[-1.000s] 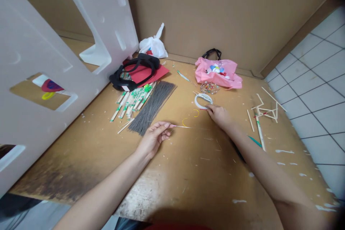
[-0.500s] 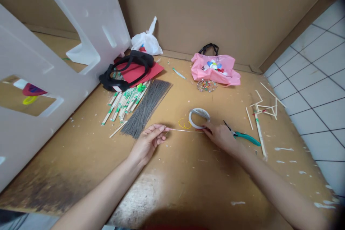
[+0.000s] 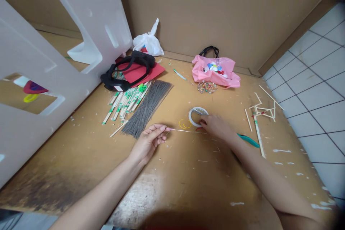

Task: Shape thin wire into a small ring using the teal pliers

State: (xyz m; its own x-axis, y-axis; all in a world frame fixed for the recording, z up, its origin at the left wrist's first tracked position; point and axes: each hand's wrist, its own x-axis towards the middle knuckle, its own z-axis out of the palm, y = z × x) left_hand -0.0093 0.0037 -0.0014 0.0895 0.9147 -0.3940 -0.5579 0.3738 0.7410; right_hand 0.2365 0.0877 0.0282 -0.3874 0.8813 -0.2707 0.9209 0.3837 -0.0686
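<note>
- my left hand pinches a thin wire, long axis pointing right, toward my right hand.
- white ring lies on the worktop by the right fingers, the nearer; their grip i can't tell.

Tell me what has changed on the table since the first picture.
The white ring has shifted toward the person, away from the pink bag, and the right hand has come nearer with it; whether that hand grips the ring is unclear. The two yellow curved strips now lie closer together. The left hand still pinches the thin wire. The bag and gray wire bundle stayed put.
</note>
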